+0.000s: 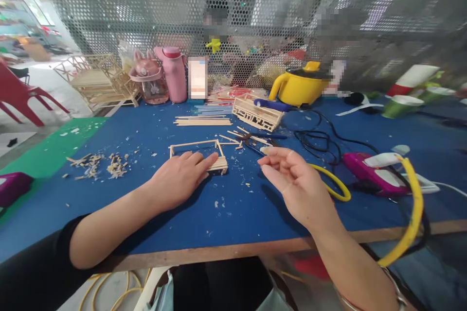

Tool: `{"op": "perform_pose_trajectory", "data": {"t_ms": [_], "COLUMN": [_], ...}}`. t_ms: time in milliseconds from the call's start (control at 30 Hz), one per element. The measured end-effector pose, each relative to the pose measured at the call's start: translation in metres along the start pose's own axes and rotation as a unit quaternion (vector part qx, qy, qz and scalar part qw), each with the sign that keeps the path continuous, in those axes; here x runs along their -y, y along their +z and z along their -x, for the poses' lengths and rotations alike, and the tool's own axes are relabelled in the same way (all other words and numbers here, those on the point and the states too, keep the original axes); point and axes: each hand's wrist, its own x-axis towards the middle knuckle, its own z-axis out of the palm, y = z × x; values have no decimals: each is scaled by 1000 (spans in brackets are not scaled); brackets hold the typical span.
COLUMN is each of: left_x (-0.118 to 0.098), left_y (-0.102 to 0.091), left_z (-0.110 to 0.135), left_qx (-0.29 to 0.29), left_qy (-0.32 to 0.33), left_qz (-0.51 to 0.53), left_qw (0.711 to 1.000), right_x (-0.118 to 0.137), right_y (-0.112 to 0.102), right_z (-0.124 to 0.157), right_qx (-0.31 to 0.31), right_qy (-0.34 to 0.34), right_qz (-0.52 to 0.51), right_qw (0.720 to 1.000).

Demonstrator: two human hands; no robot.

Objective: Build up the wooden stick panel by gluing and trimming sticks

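Observation:
My left hand [180,177] lies flat on the blue table [233,209], its fingers stretched over a small frame of wooden sticks [204,153] and pressing on its stacked near-right corner. My right hand [295,180] hovers just right of it, palm turned up, fingers loosely spread and holding nothing. Loose wooden sticks [203,121] lie in a row behind the frame. A ladder-like stick assembly [257,114] stands further back. Small pliers with dark handles [255,140] lie among scattered sticks near my right fingertips.
Wood scraps [98,165] litter the left side. A pink glue gun [372,170] with black cable, a yellow hoop [412,209], a yellow pot [299,87], pink bottles [162,75] and finished stick models [98,82] ring the work area. People sit behind a mesh screen.

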Motion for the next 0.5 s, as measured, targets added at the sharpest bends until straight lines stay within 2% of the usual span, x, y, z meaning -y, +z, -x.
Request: {"op": "perform_pose_trajectory", "data": {"t_ms": [233,333,400,500], "left_x": [1,-3,-9,-18], "left_y": [1,-5,-9,-11], "left_z": [0,2,4,8], "left_qx": [-5,-5,-6,-5], "left_qy": [-7,-4,5,19], "left_qz": [4,20,40,70], "left_qw": [1000,1000,999,997], "right_x": [-4,-5,-10,-24], "right_y": [-3,-12,-24,-42], "right_z": [1,4,7,11], "right_qx": [15,-12,-39,-39], "right_qy": [-21,-56,-108,-164], "right_qz": [39,138,262,439], "right_qw": [999,989,958,882]}}
